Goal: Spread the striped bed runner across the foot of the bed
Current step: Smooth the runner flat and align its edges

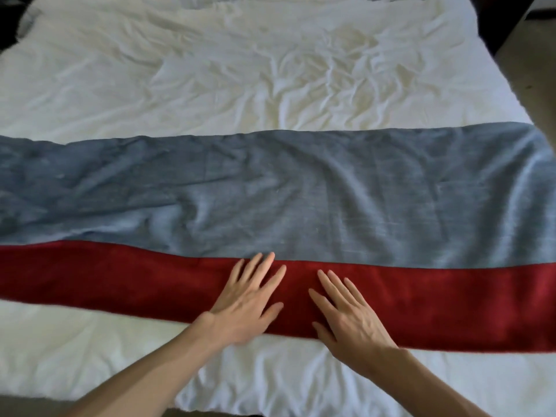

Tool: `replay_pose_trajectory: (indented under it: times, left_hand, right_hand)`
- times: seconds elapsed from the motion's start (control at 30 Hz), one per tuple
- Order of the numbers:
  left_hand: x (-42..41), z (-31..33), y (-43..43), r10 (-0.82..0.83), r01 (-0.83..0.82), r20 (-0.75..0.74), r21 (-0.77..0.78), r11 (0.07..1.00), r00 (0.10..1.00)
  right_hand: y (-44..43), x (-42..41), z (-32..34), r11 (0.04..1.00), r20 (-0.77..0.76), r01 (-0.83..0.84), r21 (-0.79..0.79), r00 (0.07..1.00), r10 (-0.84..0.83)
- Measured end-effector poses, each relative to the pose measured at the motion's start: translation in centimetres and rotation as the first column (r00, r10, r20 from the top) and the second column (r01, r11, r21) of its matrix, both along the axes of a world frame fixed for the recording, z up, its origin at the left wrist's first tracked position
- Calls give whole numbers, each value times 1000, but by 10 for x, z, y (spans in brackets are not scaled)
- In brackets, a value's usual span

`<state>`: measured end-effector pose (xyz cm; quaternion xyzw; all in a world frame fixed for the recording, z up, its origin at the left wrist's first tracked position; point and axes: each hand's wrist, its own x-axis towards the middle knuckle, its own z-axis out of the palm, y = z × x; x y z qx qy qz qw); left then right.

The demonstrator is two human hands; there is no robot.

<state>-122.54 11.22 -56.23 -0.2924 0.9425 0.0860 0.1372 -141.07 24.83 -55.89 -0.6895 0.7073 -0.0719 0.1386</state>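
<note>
The bed runner (316,200) lies across the white bed (210,85) from left edge to right edge. It has a wide grey-blue stripe on the far side and a narrower red stripe nearest me. Shallow wrinkles run through the blue part near the middle and left. My left hand (249,299) lies flat on the red stripe, fingers straight and spread, fingertips reaching the seam with the blue. My right hand (349,314) lies flat beside it on the red stripe, fingers straight. Neither hand grips the cloth.
Crumpled white bedding covers the bed beyond the runner and a white strip shows between the runner and the near edge. Dark furniture (511,19) and brown floor (529,73) sit at the upper right. Floor also shows at the lower left corner.
</note>
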Motion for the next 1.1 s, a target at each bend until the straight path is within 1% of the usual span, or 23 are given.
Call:
replay_pose_trajectory:
  times: [0.07, 0.13, 0.23, 0.3, 0.33, 0.43, 0.53, 0.63, 0.73, 0.83, 0.9, 0.97, 1.03, 1.1]
  left_hand:
    - [21, 0, -5, -43, 43, -20, 23, 999, 999]
    - [34, 1, -8, -81, 85, -105, 39, 996, 991]
    - [37, -3, -8, -167, 174, -263, 1, 985, 950]
    - [39, -8, -6, -169, 181, -326, 6, 983, 930]
    - [40, -10, -4, -168, 183, -334, 14, 983, 927]
    - [41, -14, 3, -189, 208, -315, 27, 978, 930]
    - [42, -16, 8, -202, 216, -329, 6, 976, 922]
    - [45, -18, 14, -216, 226, -335, -11, 974, 917]
    - [50, -17, 24, -258, 261, -270, -26, 965, 928]
    - [50, -16, 30, -252, 260, -220, 8, 965, 942]
    - [45, -12, 23, -205, 224, -244, 55, 973, 948]
    - [33, -6, 5, -119, 142, -271, 65, 988, 955]
    - [20, 1, -19, -51, 54, -263, 4, 999, 963]
    - [9, 5, -44, -3, -5, -206, -38, 999, 979]
  right_hand:
    - [-5, 17, -5, 1000, 14, -5, -12, 1000, 5]
    - [-9, 27, -8, 999, 32, -17, -35, 999, 18]
    - [-11, 30, -10, 996, 56, -54, -66, 997, 58]
    - [-8, 32, -10, 992, 45, -97, -83, 994, 101]
    - [-6, 34, -10, 989, 35, -115, -89, 992, 119]
    - [-2, 41, -9, 984, 13, -131, -122, 991, 134]
    - [-6, 45, -7, 989, -3, -110, -101, 994, 111]
    - [-5, 50, -7, 995, 59, -76, -57, 995, 80]
    - [0, 55, -5, 994, 97, -112, -15, 989, 113]
    - [0, 54, -3, 990, 165, -138, 42, 978, 129]
    - [-6, 50, 2, 988, 217, -134, 76, 969, 115]
    - [-18, 42, 8, 994, 242, -93, 58, 967, 76]
    - [-34, 33, 13, 999, 200, -33, -2, 979, 33]
    - [-51, 24, 15, 1000, 147, 16, -16, 989, -14]
